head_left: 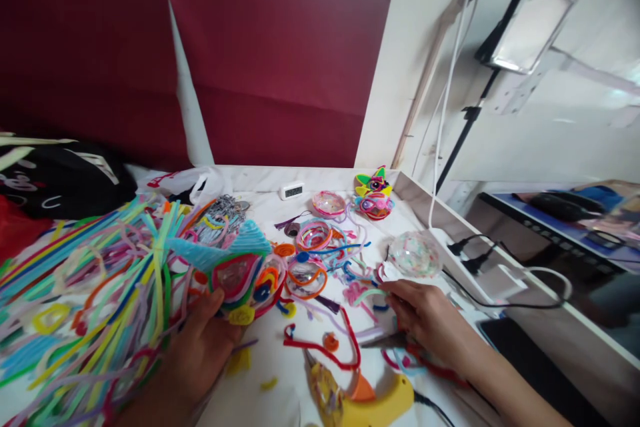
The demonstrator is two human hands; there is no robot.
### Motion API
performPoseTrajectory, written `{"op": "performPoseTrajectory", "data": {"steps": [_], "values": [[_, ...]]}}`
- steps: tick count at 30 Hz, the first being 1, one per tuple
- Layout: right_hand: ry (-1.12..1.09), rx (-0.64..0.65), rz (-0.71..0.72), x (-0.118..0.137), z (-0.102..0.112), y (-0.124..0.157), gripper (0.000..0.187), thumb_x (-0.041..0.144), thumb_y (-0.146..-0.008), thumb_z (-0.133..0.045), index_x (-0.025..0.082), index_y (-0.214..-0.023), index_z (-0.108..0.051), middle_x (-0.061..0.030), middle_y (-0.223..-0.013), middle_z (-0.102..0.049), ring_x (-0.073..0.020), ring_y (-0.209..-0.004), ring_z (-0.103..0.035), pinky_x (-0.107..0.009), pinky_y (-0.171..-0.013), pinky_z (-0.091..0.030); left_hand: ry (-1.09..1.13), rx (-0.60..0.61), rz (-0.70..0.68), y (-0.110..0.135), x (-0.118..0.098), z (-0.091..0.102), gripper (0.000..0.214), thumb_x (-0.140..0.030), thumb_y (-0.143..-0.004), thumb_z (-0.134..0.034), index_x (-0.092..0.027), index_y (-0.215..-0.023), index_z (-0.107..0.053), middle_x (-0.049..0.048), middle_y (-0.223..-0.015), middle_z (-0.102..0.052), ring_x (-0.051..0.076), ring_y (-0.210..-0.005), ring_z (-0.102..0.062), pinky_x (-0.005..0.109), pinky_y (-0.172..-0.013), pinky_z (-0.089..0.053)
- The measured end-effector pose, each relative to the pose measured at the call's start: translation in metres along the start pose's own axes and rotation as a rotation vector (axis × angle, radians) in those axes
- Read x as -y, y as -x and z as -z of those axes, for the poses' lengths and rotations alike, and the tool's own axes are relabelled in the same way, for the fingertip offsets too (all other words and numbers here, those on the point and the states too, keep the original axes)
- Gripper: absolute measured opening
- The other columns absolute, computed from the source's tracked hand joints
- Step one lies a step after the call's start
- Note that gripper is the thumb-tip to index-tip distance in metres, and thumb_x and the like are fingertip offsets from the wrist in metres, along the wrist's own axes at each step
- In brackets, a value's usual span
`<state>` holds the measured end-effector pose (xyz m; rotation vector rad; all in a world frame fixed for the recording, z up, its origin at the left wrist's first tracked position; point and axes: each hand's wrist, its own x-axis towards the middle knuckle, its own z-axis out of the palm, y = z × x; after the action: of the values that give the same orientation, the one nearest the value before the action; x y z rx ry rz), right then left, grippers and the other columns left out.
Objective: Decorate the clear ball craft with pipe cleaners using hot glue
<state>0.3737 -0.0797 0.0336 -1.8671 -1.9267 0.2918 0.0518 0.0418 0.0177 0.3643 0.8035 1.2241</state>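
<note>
My left hand (207,347) is closed round the lower edge of a pipe-cleaner animal face (237,277). Light blue ears rise from it, with rings of pink, green, red and orange and a yellow piece at the bottom. My right hand (427,313) is over the table with thumb and fingers pinched at the end of a pale green pipe cleaner (371,293). A pointed dark metal tool (385,341) shows under that hand; whether the hand touches it I cannot tell. A bent red pipe cleaner (358,347) lies between the hands.
Loose pipe cleaners (100,300) are heaped at left. A yellow glue gun (380,405) lies in front, its cord running right. Clear bowls (415,253), a finished colourful face (374,197), a small digital clock (292,191) and a power strip (467,260) are farther back.
</note>
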Motion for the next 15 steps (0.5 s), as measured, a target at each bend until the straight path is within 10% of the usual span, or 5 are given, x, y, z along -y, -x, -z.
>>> {"op": "performPoseTrajectory", "data": {"steps": [15], "values": [[-0.153,-0.233,0.008,0.052,-0.004,0.007,0.032,0.039,-0.101,-0.049,0.018,-0.095,-0.073,-0.0017,-0.068,-0.068,-0.0147,-0.059,-0.059,-0.025,-0.054,-0.041,-0.056,0.123,-0.126,0.019,0.003,-0.014,0.047,-0.027,-0.052,-0.098,-0.025,-0.089,-0.069,-0.0051,-0.085,-0.079,0.017,-0.073,-0.073,0.023,-0.061,-0.060]]}}
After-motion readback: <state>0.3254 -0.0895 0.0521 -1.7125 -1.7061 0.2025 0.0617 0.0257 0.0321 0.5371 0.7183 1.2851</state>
